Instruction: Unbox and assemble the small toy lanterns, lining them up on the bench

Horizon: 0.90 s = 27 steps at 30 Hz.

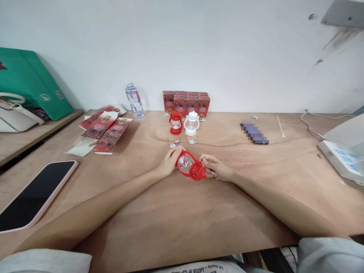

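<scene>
A red lantern with a clear globe is held tilted above the table, its cap pointing to the lower right. My left hand grips it by its base. At the cap end, the fingers of my right hand are pinched beside the lantern's side, on what looks like a thin wire piece. Beyond my hands stand a second red lantern and a white lantern, both upright. Small metal wire parts lie in front of the red one, with more small parts before the white one.
Red printed boxes stand against the wall. Flattened cartons, a water bottle and a phone are on the left. To the right are a blurred dark object, a clear strip and a white device with a cable.
</scene>
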Tool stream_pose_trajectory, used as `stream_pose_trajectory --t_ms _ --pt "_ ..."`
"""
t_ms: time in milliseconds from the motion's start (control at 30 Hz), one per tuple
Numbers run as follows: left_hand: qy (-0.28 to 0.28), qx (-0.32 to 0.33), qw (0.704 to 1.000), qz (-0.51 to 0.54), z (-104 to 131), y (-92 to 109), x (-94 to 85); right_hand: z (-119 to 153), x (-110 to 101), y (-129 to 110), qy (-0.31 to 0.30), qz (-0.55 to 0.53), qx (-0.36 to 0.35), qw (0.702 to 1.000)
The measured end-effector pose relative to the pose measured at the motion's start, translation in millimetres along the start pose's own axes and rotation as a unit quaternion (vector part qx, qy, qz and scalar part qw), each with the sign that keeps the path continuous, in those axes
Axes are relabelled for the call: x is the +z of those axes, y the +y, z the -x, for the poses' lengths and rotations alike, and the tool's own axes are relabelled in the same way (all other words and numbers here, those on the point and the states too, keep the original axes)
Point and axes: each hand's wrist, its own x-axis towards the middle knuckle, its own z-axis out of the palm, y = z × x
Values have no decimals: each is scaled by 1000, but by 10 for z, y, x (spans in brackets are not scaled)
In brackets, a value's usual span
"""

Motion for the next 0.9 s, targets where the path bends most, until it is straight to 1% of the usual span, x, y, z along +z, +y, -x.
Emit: stream_pose_trajectory --t_ms 67,133,200,267,333,400,467,533,600,733,800,867,900 --pt "5 -7 1000 2 1 7 1 13 34 47 68 32 -46 996" --pt "7 -12 1000 4 -5 11 -5 32 75 80 128 71 -101 984" --pt "-3 -15 1000 6 -9 12 -16 58 108 86 148 105 -131 975" --pt "-32 -15 999 6 -4 11 -27 94 126 57 148 155 -145 966" --pt "-72 -3 997 12 15 12 -34 135 130 -7 140 240 -168 946" --pt "-103 28 994 22 48 18 -34 177 128 -92 117 349 -218 904" --pt "-115 70 991 28 83 32 -31 214 127 -179 85 444 -271 850" --pt "-114 104 988 23 107 52 -34 241 130 -252 72 506 -309 802" --pt "-110 119 987 23 112 66 -47 259 145 -307 81 535 -336 771" --pt "-102 117 986 64 95 37 -78 270 227 -380 88 551 -399 728" --pt "-104 104 986 83 95 -3 -78 272 282 -401 92 573 -407 705" --pt "-101 89 987 91 100 -43 -66 279 322 -409 96 592 -393 697" --pt "-96 82 988 91 102 -57 -57 284 330 -407 94 593 -381 704"
